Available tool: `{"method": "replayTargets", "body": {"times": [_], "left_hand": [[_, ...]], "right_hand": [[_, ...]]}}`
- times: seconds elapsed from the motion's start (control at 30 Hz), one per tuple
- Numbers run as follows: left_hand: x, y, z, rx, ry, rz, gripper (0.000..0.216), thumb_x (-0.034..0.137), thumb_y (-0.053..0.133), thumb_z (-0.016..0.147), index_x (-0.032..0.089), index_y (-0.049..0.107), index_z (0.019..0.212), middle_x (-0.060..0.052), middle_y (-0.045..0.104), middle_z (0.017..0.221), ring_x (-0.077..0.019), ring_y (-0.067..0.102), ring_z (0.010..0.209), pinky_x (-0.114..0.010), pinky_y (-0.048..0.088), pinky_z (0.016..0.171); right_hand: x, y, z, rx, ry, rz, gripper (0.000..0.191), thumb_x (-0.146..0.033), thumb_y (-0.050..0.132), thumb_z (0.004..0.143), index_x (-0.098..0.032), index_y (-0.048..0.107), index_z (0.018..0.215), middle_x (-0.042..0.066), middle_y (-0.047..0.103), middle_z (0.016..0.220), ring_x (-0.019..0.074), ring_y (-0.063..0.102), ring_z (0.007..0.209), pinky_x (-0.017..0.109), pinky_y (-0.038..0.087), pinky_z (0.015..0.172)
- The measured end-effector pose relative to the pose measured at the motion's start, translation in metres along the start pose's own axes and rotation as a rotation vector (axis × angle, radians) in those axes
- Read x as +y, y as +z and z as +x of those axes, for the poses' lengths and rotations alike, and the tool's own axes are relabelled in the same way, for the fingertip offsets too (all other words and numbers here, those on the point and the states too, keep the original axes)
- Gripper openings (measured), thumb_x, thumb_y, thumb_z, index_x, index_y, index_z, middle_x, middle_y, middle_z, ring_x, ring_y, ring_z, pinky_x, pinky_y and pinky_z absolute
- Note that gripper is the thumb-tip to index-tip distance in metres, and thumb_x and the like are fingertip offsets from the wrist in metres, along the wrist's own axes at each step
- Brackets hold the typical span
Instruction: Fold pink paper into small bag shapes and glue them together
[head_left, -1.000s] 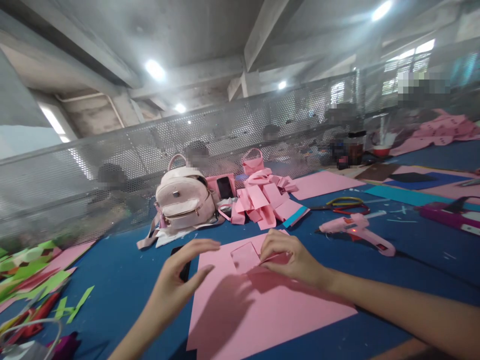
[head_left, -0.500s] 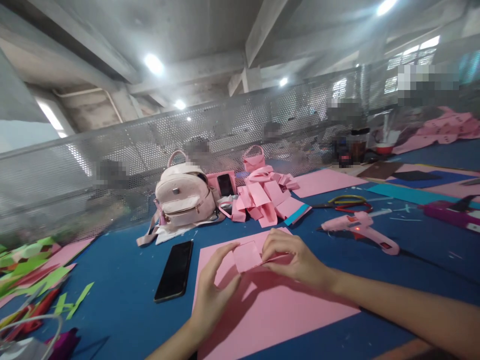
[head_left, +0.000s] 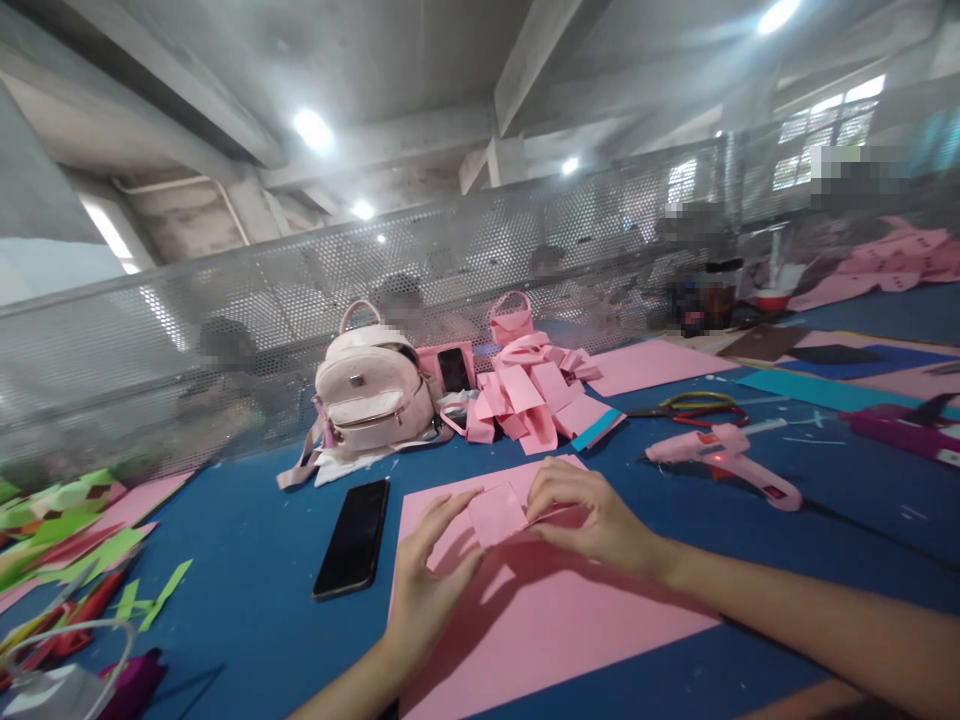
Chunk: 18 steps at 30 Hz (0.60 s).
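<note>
Nearest the camera, on the large pink paper sheet (head_left: 540, 610) over the blue table (head_left: 247, 580), both hands work a small pink folded paper square (head_left: 496, 513). L hand (head_left: 425, 580) has fingertips pinching the square's left edge; R hand (head_left: 589, 515) is curled, pinching its right side, piece held just above the sheet. Risk, imo: uneven pinch could skew or crumple the fold. Black smartphone (head_left: 352, 538) lies just left of the sheet. Further right, pink hot glue gun (head_left: 720, 460), light on, nozzle could burn a stray wrist. Beyond: pile of pink paper strips (head_left: 536, 395), pale pink backpack (head_left: 371, 392).
</note>
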<state>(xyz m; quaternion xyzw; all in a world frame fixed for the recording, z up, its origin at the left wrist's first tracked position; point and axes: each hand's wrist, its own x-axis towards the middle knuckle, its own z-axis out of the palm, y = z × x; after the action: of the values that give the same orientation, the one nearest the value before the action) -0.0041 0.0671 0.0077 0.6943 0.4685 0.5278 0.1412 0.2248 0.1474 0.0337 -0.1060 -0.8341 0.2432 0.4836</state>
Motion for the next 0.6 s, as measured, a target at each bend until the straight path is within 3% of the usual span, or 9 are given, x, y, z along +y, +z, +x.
{"method": "replayTargets", "body": {"times": [0.27, 0.6], "left_hand": [[-0.0063, -0.0001, -0.0012, -0.007, 0.031, 0.011, 0.054, 0.014, 0.071, 0.084, 0.04, 0.065, 0.131, 0.0, 0.071, 0.134, -0.03, 0.061, 0.13, -0.058, 0.039, 0.117], [-0.0026, 0.0016, -0.0002, -0.003, 0.026, -0.035, 0.054, 0.014, 0.073, 0.085, 0.04, 0.063, 0.132, 0.001, 0.069, 0.136, -0.0237, 0.062, 0.128, -0.039, 0.049, 0.11]], "right_hand": [[0.0008, 0.0008, -0.0005, 0.0, -0.007, 0.013, 0.018, -0.032, 0.072, 0.093, -0.02, 0.071, 0.08, 0.004, 0.071, 0.077, 0.019, 0.061, 0.078, 0.032, 0.047, 0.073], [0.0022, 0.0016, -0.0012, -0.009, -0.01, 0.031, 0.013, -0.027, 0.075, 0.091, -0.019, 0.071, 0.081, 0.003, 0.07, 0.077, 0.0178, 0.06, 0.079, 0.031, 0.046, 0.074]]}}
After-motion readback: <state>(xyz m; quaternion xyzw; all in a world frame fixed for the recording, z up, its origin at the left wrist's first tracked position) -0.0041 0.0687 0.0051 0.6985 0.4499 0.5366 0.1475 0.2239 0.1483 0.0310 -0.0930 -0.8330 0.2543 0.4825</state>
